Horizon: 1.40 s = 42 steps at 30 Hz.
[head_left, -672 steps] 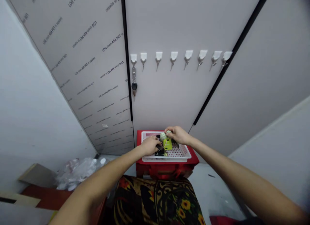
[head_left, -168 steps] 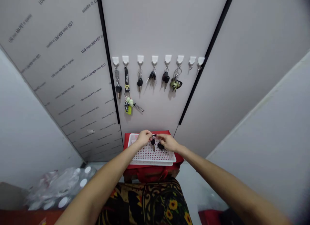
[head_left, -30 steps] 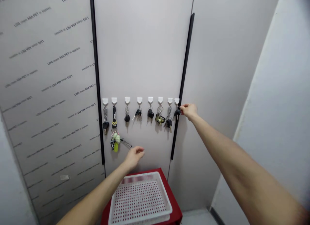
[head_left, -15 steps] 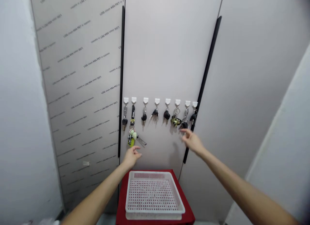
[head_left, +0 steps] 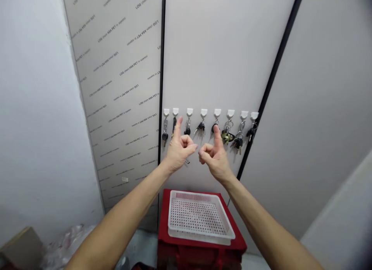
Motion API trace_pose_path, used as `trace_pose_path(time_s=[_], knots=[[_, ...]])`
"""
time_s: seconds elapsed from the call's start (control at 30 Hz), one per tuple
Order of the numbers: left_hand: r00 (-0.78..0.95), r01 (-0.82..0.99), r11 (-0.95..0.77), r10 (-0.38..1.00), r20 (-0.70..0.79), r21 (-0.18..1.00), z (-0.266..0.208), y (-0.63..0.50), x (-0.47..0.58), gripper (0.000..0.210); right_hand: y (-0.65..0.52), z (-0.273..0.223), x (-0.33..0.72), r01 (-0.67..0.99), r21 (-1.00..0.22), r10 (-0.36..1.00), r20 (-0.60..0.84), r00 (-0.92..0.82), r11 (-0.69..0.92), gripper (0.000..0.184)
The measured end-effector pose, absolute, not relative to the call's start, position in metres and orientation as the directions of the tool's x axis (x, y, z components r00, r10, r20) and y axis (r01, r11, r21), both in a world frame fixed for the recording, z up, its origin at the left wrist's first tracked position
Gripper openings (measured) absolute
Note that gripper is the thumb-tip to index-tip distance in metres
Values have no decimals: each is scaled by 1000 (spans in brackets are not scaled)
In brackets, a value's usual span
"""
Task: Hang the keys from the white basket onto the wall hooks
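My left hand [head_left: 179, 149] is raised in front of the cabinet door, forefinger pointing up, thumb stretched to the right and other fingers curled. It holds nothing and hides most of a keychain with a black strap [head_left: 174, 122]. Facing it, my right hand [head_left: 215, 153] also points its forefinger up, overlapping a black key [head_left: 213, 128]; it too is empty. A small gap separates the two hands. A row of white hooks [head_left: 204, 112] carries several keys, among them a bunch of keys [head_left: 200, 126], a brass-coloured key set [head_left: 226, 137] and black keys [head_left: 238, 141] at the right.
Below the hands, a white perforated plastic basket [head_left: 200, 236] rests on a red-covered stand [head_left: 240, 241]. A black vertical handle strip [head_left: 162, 68] runs left of the hooks, another [head_left: 279, 57] to their right. Clear plastic bags [head_left: 66, 239] and a cardboard piece [head_left: 23, 246] lie at lower left.
Both hands have come closer together and risen in front of the keys, forefingers now pointing up. The view has shifted, so the hooks appear farther right and the basket slightly higher.
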State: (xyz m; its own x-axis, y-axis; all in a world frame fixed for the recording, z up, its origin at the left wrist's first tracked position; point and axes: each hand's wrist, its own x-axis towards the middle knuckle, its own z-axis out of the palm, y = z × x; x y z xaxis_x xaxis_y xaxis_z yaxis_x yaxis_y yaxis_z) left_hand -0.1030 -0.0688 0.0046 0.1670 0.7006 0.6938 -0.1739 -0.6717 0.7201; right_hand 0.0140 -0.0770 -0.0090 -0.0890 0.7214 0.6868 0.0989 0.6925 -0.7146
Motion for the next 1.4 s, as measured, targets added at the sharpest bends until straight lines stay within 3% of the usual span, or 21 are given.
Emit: trace_pose_path(time_s=[0.2,0.3,0.37,0.53,0.63,0.73,0.9,1.17,1.4], knots=[[139,-61,-613,776,615,788,-21,-42,-105,72,-63,-20,9,143,-764,777,619,-112,629,73],[-43,166,-531,838,544,831,-25,-12,-116,63,-38,-22,6,246,-826,862,491,-127,507,57],[-201,341,-484,800,566,806,-21,6,-123,56,-17,-18,3,345,-824,887,456,-70,450,45],[-295,615,-364,716,632,699,-8,34,-126,52,25,9,-6,618,-674,783,604,146,405,39],[-298,681,-276,742,601,679,-7,43,-118,54,39,24,-9,775,-549,729,662,173,314,37],[-294,737,-218,749,593,640,-9,50,-113,47,50,29,-10,839,-498,748,639,182,221,34],[-228,806,-200,763,604,557,-12,63,-118,18,63,22,-8,835,-518,766,608,208,184,22],[-189,659,-408,724,664,632,26,63,-138,18,60,49,-2,723,-603,742,643,190,337,18],[-288,547,-425,714,639,721,75,56,-152,16,49,80,3,561,-688,739,647,186,461,12]])
